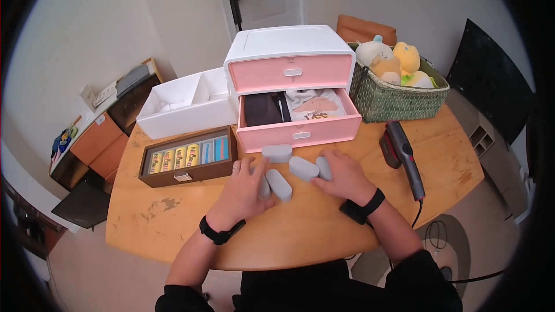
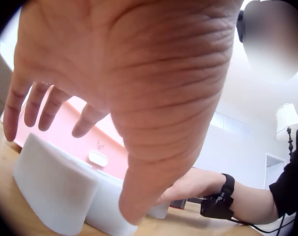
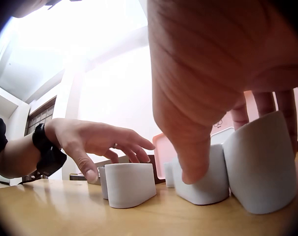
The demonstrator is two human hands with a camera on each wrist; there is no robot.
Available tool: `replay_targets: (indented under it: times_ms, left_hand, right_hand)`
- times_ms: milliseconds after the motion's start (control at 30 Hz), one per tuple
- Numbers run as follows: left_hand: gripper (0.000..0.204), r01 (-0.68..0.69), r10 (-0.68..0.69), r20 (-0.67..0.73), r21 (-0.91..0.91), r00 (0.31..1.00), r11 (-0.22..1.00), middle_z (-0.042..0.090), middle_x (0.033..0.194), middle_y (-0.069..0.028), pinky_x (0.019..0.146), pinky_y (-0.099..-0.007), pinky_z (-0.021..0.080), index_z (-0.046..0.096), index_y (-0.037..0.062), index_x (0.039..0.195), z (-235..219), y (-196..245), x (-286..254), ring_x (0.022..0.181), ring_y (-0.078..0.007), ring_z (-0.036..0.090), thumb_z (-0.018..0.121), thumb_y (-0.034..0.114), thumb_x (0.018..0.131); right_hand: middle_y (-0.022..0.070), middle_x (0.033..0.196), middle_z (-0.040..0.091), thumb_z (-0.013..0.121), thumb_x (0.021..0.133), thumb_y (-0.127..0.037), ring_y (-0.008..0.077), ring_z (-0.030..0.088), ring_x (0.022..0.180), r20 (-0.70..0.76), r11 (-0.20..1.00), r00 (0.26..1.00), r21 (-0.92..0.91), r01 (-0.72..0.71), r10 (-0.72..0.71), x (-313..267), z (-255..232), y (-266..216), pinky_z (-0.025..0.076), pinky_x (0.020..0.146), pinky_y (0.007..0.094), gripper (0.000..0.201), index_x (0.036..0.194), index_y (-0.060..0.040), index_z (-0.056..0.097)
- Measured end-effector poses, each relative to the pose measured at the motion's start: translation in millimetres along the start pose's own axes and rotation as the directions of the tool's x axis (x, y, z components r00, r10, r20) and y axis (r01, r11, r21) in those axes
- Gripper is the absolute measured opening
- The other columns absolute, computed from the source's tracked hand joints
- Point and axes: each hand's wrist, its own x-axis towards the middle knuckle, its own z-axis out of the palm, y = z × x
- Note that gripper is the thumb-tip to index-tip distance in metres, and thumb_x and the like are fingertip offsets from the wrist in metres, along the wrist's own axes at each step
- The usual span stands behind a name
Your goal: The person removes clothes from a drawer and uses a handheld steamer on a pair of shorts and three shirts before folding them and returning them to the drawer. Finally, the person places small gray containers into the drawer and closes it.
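Note:
Several pale grey oval blocks stand close together on the table. In the head view, my left hand [image 1: 240,193] is spread over two at the left; one left block [image 1: 279,185] shows beside its thumb. In the left wrist view, the fingers hang fairly straight beyond a block [image 2: 55,184]. My right hand [image 1: 345,178] reaches over two at the right, its thumb against the nearer block [image 1: 304,168]. Its fingers pass behind the outer block [image 3: 260,162] in the right wrist view, their tips partly hidden. Another block [image 1: 277,153] stands between the hands, before the drawer.
Behind stands a white cabinet [image 1: 289,40] with a pulled-out pink drawer [image 1: 300,136] holding folded clothes. A brown box [image 1: 159,180] of small packets and a white divided bin [image 1: 185,121] are at left. At right are a corded black appliance [image 1: 404,150] and a green basket [image 1: 399,101] of plush toys.

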Motion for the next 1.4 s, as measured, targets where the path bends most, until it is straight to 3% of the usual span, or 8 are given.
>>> replay_targets:
  times_ms: [100,200,300,500,800,1100,1200,1400]
  left_hand:
    - [0.107,0.036,-0.029,0.043,-0.162,0.999,0.986,0.052,0.139,-0.0288,0.109,-0.0498,0.049,0.045,-0.0007,0.153,23,-8,4,0.128,-0.0475,0.053,0.098,0.035,0.068]
    - [0.112,-0.028,0.035,0.034,-0.192,0.999,0.981,0.052,0.141,-0.0287,0.11,-0.0502,0.048,0.043,-0.0014,0.154,46,-19,3,0.131,-0.0474,0.053,0.099,0.041,0.066]
    - [0.112,-0.08,0.088,0.039,-0.169,0.995,0.982,0.053,0.141,-0.0267,0.109,-0.0495,0.049,0.045,-0.0027,0.152,28,-6,1,0.128,-0.0455,0.057,0.099,0.043,0.066]
    - [0.116,0.009,-0.004,0.065,-0.07,0.998,0.997,0.054,0.141,-0.0199,0.104,-0.0515,0.052,0.047,0.0046,0.152,35,7,9,0.123,-0.0453,0.057,0.096,0.056,0.061]
    - [0.101,0.067,-0.062,0.172,-0.022,0.983,0.998,0.055,0.142,-0.0222,0.103,-0.0558,0.05,0.05,0.0048,0.151,22,24,1,0.124,-0.0477,0.056,0.09,0.041,0.066]
    - [0.092,0.093,-0.091,0.079,-0.022,0.993,0.995,0.048,0.149,-0.0263,0.102,-0.0595,0.048,0.048,0.0132,0.152,22,30,-18,0.131,-0.0497,0.051,0.083,0.041,0.071]
    - [0.087,0.175,-0.173,0.237,0.012,0.956,0.984,0.048,0.149,-0.0264,0.103,-0.0603,0.048,0.052,0.0139,0.149,22,38,-10,0.133,-0.0515,0.048,0.082,0.042,0.073]
    - [0.085,0.135,-0.129,0.263,-0.004,0.956,0.991,0.048,0.148,-0.0262,0.108,-0.0591,0.047,0.052,0.0098,0.148,10,21,-13,0.137,-0.0527,0.042,0.082,0.037,0.073]
  right_hand:
    - [0.0213,0.123,0.062,0.089,0.076,-0.038,0.0417,0.063,0.117,0.09,0.999,0.995,0.022,0.048,-0.05,8,15,2,0.052,0.1,0.0478,0.078,0.137,-0.0036,0.055]
    - [0.0246,0.14,0.051,0.093,0.072,-0.034,0.0426,0.056,0.13,0.174,0.931,0.938,0.266,0.249,-0.301,3,12,-7,0.049,0.108,0.0452,0.098,0.15,-0.0017,0.044]
    - [0.0261,0.156,0.036,0.098,0.064,-0.032,0.0427,0.048,0.14,0.284,0.914,0.902,0.339,0.222,-0.325,8,3,0,0.045,0.115,0.043,0.117,0.158,-0.0004,0.034]
    - [0.0234,0.157,0.038,0.097,0.058,-0.032,0.0417,0.056,0.133,0.267,0.845,0.803,0.214,0.489,-0.533,35,12,6,0.051,0.108,0.044,0.121,0.158,-0.0016,0.036]
    - [0.0183,0.146,0.049,0.092,0.065,-0.027,0.0402,0.062,0.122,0.244,0.86,0.825,0.168,0.482,-0.51,9,-8,-9,0.054,0.101,0.0453,0.099,0.149,-0.0011,0.046]
    - [0.0198,0.14,0.056,0.088,0.074,-0.026,0.0406,0.061,0.123,0.281,0.91,0.887,0.308,0.278,-0.366,-21,-6,-12,0.053,0.102,0.0445,0.088,0.149,-0.004,0.046]
    - [0.0207,0.138,0.056,0.088,0.074,-0.025,0.0414,0.063,0.12,0.304,0.932,0.899,0.279,0.233,-0.316,-19,-8,-12,0.053,0.102,0.0452,0.089,0.149,-0.0046,0.046]
    - [0.0221,0.134,0.058,0.086,0.074,-0.026,0.042,0.063,0.118,0.162,0.962,0.954,0.152,0.228,-0.251,-6,-10,6,0.054,0.099,0.0462,0.088,0.149,-0.0038,0.046]
